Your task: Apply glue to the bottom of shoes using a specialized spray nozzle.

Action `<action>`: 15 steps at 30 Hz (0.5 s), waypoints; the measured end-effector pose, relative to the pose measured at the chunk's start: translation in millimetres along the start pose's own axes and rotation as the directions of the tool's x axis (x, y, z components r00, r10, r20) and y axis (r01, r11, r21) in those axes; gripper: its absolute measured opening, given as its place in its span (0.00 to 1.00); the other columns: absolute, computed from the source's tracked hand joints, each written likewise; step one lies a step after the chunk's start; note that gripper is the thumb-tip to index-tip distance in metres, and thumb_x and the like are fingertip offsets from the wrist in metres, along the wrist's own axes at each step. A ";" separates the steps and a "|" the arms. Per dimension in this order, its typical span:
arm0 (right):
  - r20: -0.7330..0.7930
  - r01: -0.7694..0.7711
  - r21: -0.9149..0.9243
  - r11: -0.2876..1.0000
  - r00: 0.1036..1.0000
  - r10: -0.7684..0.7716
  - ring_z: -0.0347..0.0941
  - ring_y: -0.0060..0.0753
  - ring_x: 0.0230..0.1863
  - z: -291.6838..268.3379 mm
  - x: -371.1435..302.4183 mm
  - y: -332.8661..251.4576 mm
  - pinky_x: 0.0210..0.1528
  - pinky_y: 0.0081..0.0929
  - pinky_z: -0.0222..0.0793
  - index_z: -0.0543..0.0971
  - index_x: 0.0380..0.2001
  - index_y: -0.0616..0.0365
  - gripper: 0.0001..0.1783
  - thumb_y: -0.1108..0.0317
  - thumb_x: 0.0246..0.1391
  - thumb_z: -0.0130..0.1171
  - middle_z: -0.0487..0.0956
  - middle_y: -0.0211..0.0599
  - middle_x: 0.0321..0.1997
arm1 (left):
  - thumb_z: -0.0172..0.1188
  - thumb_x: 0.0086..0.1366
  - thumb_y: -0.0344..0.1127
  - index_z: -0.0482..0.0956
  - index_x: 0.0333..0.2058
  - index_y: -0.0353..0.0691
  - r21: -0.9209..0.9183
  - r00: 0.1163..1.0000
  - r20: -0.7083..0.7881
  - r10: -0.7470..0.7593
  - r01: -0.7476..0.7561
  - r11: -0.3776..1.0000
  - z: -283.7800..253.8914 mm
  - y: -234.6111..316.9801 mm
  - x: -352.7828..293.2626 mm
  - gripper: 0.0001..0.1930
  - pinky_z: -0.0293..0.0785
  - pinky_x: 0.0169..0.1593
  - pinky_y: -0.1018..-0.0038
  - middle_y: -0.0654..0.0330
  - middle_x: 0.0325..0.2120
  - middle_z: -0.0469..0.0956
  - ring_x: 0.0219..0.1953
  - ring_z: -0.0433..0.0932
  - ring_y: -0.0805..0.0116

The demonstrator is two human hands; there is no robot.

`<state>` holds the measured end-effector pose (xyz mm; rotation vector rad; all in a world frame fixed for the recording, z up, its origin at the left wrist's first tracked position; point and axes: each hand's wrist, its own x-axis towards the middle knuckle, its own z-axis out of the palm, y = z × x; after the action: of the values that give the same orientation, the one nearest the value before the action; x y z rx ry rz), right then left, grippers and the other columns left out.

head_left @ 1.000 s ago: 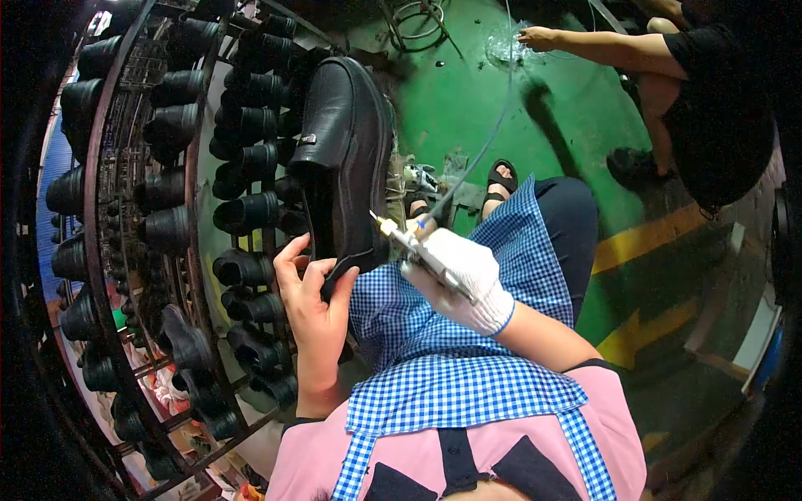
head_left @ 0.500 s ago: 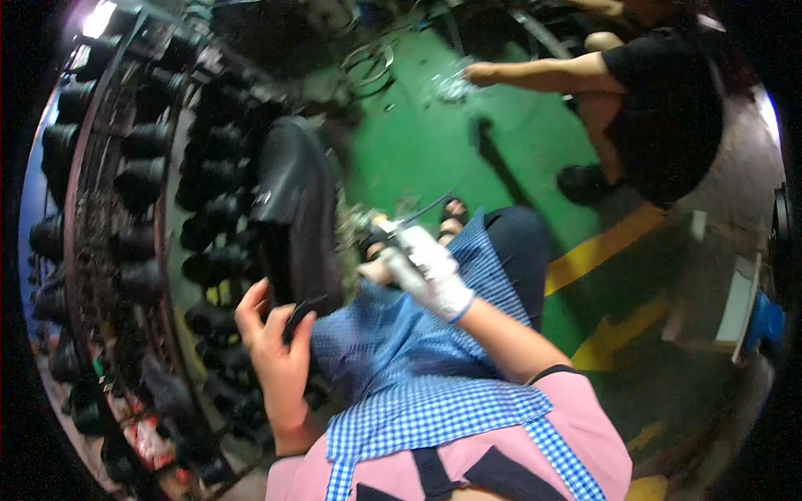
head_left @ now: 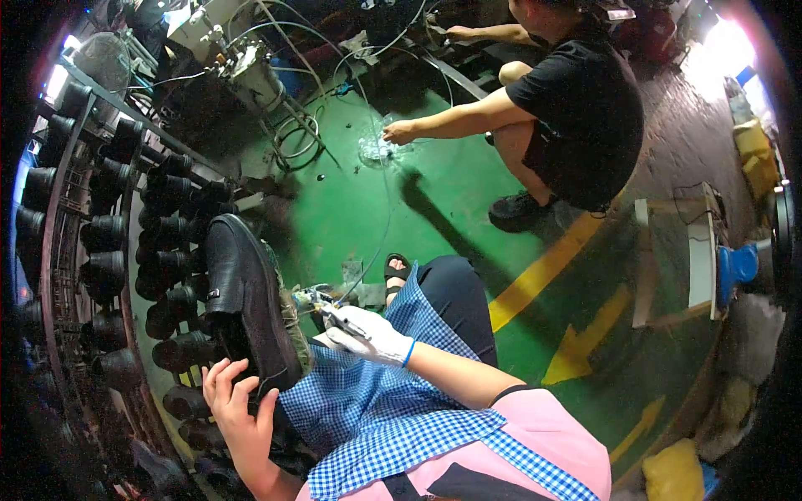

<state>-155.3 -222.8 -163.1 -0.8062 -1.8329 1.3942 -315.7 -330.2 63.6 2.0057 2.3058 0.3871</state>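
A black leather shoe [head_left: 247,288] with a small metal ornament stands toe-up on my left, a pale, ragged rim along its right edge. My bare left hand [head_left: 240,409] grips it by the heel, thumb and fingers on opposite sides. In a white glove, my right hand [head_left: 368,336] is closed around a metal hand tool [head_left: 341,320] with a lever and a thin hose. The tool's front end [head_left: 306,297] is close to the shoe's ragged rim; whether they touch I cannot tell.
Racks of black shoes [head_left: 104,271] line the left side. Ahead, a crouching person [head_left: 576,108] in black reaches toward clear plastic [head_left: 380,149] on the green floor [head_left: 451,200]. A thin hose [head_left: 388,213] crosses that floor. A frame [head_left: 642,263] with a blue part stands at right.
The view has shifted, and both hands and the shoe appear lower and farther left. My left hand keeps its hold on the heel; the tool is now nearer the shoe's rim.
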 end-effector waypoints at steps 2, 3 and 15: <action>0.035 -0.184 0.168 0.968 0.983 0.181 0.76 0.49 0.40 -7.0 1.3 1.0 0.43 0.40 0.72 0.74 0.51 0.54 0.23 0.50 0.59 0.55 0.77 0.46 0.39 | 0.69 0.46 0.30 0.72 0.32 0.38 -0.009 1.000 -0.006 0.010 -0.010 1.000 -4.0 0.7 1.5 0.16 0.50 0.68 0.51 0.58 0.47 0.74 0.57 0.67 0.50; -0.017 -0.112 0.161 0.981 0.993 0.116 0.76 0.47 0.42 -10.1 3.3 1.2 0.44 0.38 0.72 0.71 0.56 0.54 0.27 0.51 0.59 0.55 0.78 0.46 0.42 | 0.70 0.44 0.30 0.72 0.32 0.38 0.000 1.000 0.013 0.014 -0.014 1.000 -5.5 0.8 2.1 0.16 0.51 0.68 0.52 0.58 0.47 0.74 0.56 0.67 0.50; -0.104 -0.119 0.406 0.906 0.979 0.176 0.73 0.24 0.28 -15.1 9.6 -11.1 0.32 0.24 0.71 0.71 0.54 0.57 0.22 0.58 0.60 0.56 0.75 0.34 0.31 | 0.71 0.43 0.32 0.72 0.25 0.34 0.044 0.975 0.084 0.204 -0.208 0.977 1.7 -3.9 8.1 0.15 0.48 0.68 0.41 0.59 0.35 0.76 0.51 0.71 0.53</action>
<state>-149.2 -209.5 -148.0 -0.8148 -1.3387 1.6910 -320.3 -322.4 62.0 2.2508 2.0901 0.2540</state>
